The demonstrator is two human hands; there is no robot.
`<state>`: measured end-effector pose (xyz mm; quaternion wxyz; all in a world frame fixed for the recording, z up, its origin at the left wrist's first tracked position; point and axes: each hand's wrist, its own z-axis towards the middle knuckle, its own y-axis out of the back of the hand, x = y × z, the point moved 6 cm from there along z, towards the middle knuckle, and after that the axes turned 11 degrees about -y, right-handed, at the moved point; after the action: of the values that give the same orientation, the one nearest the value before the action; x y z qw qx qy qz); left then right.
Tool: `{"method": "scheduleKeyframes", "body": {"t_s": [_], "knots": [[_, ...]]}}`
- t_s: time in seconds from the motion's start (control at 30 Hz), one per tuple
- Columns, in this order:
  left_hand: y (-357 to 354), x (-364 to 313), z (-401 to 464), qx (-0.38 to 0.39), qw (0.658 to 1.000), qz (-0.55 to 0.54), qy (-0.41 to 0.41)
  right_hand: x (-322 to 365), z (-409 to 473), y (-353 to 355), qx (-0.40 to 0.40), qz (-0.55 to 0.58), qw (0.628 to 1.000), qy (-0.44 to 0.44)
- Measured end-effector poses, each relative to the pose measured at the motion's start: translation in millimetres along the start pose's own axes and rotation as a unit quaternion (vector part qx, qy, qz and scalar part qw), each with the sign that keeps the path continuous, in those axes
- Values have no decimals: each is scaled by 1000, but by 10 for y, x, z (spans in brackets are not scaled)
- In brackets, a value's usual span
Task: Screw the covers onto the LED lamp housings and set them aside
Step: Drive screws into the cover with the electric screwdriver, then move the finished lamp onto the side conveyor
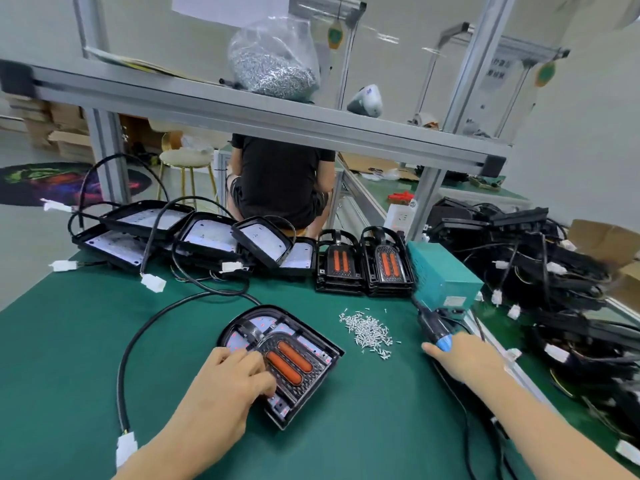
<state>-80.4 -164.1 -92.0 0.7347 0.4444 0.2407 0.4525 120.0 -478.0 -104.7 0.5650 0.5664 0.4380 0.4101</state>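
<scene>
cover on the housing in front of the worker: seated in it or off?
In, apparently: the cover lies inside the housing rim, left hand resting on it. Screwed down or not: cannot tell.

matt green mat (86,341), glossy black plastic housing (313,386)
small shiny metal screws (369,332) at two o'clock of it

left hand (228,379), right hand (471,356), bare forearms, no sleeves
</scene>
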Motion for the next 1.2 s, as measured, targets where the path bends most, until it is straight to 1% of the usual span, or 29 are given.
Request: {"method": "scheduleKeyframes", "body": {"t_s": [0.07,0.17,0.2,0.27,0.3,0.33,0.37,0.4,0.43,0.47,0.5,0.57,0.63,0.7,0.77,0.8,0.83,0.87,0.93,1.03,1.07,1.1,1.13,1.17,1.2], "knots": [[-13,21,-15,-14,1000,-1,-3,36,-7,-21,-16,-30,999,0],[-46,36,-24,-28,1000,-3,-7,99,-34,-19,-15,-80,997,5],[-58,42,-27,-32,999,-4,-7,136,-66,34,-30,-96,995,9],[-74,54,-40,-50,999,-1,-6,278,-170,236,-119,-149,981,31],[-82,56,-49,-62,998,4,-6,391,-273,345,-164,-160,972,56],[-90,57,-58,-75,997,11,-4,530,-398,423,-187,-128,969,96],[-96,60,-63,-86,996,18,0,675,-522,445,-172,-61,973,142],[-98,61,-62,-98,995,23,4,822,-650,420,-124,25,974,190],[-95,61,-60,-109,994,25,9,961,-796,369,-63,110,965,231],[-91,60,-55,-117,993,23,12,1100,-949,297,-3,165,951,262],[-85,58,-52,-123,992,23,13,1232,-1097,218,43,192,938,284],[-74,48,-44,-129,991,34,9,1431,-1318,66,106,233,916,311],[-57,51,-41,-132,990,46,1,1530,-1396,5,154,307,891,297],[-33,67,-30,-136,989,52,-1,1533,-1357,-26,182,363,875,265],[22,78,-1,-147,988,51,-2,1500,-1306,-65,198,410,861,229],[66,79,20,-155,987,44,-1,1485,-1300,-108,225,439,847,197],[126,78,44,-169,985,31,6,1473,-1316,-165,268,478,822,154],[192,79,69,-188,982,17,19,1463,-1346,-223,315,515,789,110],[302,95,103,-219,974,-7,56,1449,-1392,-304,380,572,725,42],[343,242,5,-221,961,-62,152,1467,-1457,-335,450,618,645,-3],[339,324,-73,-211,958,-53,189,1464,-1473,-335,470,637,610,-26],[334,431,-174,-185,953,-30,237,1451,-1470,-347,485,659,572,-59],[320,571,-294,-133,945,1,299,1439,-1469,-356,498,674,538,-88],[296,721,-437,-64,925,29,372,1437,-1484,-367,519,684,500,-117],[281,859,-590,5,894,51,445,1439,-1521,-359,548,684,461,-135]]}}
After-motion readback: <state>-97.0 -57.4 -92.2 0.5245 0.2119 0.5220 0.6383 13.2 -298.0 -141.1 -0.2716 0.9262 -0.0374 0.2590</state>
